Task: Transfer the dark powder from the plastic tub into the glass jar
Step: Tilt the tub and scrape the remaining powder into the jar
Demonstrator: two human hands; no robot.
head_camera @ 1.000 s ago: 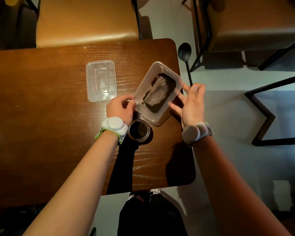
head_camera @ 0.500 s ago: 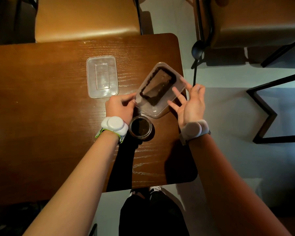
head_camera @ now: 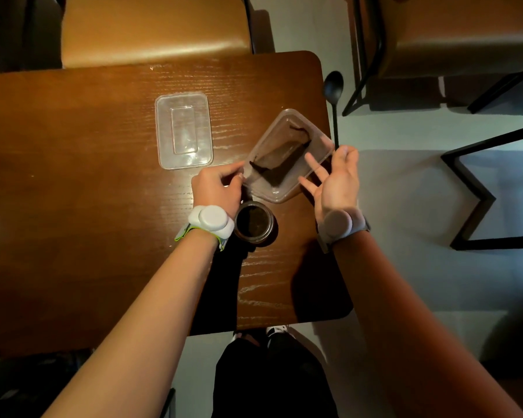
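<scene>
Right now the person's left hand (head_camera: 216, 188) pinches the near-left corner of the clear plastic tub (head_camera: 287, 155), thumb and fingers curled round its rim, and holds it tilted above the wooden table (head_camera: 88, 221). Its low corner hangs just above and beyond the glass jar (head_camera: 255, 223), which stands on the table at about five o'clock from the left hand, right beside the white wrist device (head_camera: 211, 221). Dark powder (head_camera: 280, 164) clings in a streak along the tub's floor, running from the two o'clock end down toward the eight o'clock corner. More dark powder already lies inside the jar, whose mouth is uncovered.

The right hand (head_camera: 335, 179) sits at three o'clock from the tub, palm turned up, its fingers (head_camera: 314, 164) spread and nearly straight against the tub's right side; whether they press the wall or merely lie beside it I cannot tell. Between thumb and palm it holds the thin handle of a black spoon (head_camera: 333, 86), which sticks out toward twelve o'clock, its bowl out past the table's right edge over the pale floor (head_camera: 405, 176).

At ten o'clock from the tub, well apart from both hands, the clear plastic lid (head_camera: 184, 130) lies flat on the table. Brown padded chairs (head_camera: 154, 28) stand beyond the far edge.
</scene>
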